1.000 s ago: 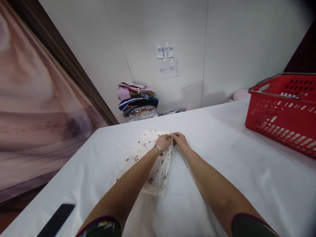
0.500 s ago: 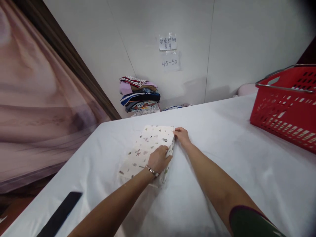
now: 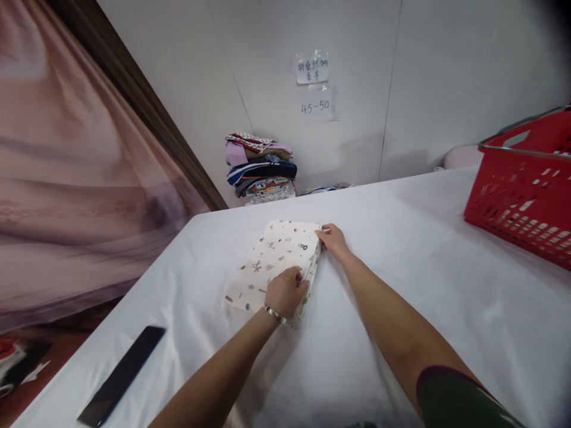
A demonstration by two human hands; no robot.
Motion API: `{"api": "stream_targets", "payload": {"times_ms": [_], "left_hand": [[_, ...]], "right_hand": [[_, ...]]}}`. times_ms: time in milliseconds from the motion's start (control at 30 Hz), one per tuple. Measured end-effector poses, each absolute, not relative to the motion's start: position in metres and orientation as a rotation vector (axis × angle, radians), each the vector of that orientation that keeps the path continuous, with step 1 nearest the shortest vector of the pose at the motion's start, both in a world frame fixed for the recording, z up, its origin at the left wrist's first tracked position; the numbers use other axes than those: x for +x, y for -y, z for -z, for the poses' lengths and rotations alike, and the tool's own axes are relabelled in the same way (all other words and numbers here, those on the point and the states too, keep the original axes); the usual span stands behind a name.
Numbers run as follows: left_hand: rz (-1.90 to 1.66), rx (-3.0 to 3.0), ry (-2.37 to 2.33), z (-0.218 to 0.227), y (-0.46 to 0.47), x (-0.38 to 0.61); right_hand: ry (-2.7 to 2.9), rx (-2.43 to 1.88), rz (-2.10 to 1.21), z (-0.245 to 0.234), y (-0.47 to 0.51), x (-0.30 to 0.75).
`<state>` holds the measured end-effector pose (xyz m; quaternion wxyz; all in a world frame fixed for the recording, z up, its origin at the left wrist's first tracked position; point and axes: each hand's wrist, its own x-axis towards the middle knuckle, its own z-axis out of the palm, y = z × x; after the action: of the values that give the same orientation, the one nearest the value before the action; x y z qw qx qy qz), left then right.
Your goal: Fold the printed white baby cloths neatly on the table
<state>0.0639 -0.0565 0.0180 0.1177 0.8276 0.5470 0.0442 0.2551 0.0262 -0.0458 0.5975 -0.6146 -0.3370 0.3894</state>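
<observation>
A folded white cloth (image 3: 281,246) printed with small plant-like and other motifs lies on the white-covered table (image 3: 392,238). Its right side shows several stacked layers. My left hand (image 3: 288,291), with a bracelet at the wrist, grips the near right edge of the cloth between thumb and curled fingers. At the far right corner, my right hand (image 3: 333,239) pinches the cloth's edge. Some thin, see-through material shows around the near side of the cloth; what it is I cannot tell.
A red plastic basket (image 3: 526,184) with a metal handle stands at the right. A dark flat object (image 3: 122,374) lies at the near left. Beyond the far edge rises a stack of folded fabrics (image 3: 263,169) against the wall. A pink curtain (image 3: 89,178) hangs at left.
The view has shifted slightly, so the whole scene sits a little further right and higher. Both hands keep their places on the cloth, with its right-hand layers slightly more visible.
</observation>
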Motion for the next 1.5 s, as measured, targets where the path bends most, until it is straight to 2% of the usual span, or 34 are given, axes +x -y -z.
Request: {"api": "stream_targets", "payload": {"times_ms": [533,933,1500], "left_hand": [[-0.124,2.379,-1.583,-0.023,0.049,0.067],[-0.092,2.395,-1.65,-0.015,0.012,0.097],[-0.248,2.244,-1.593,-0.013,0.01,0.092]], "right_hand": [[0.888,-1.432,-1.011,0.041,-0.021,0.247],[0.807,-1.492,-1.287,0.024,-0.001,0.258],[0.886,-1.505,-1.257,0.027,0.026,0.239]]}}
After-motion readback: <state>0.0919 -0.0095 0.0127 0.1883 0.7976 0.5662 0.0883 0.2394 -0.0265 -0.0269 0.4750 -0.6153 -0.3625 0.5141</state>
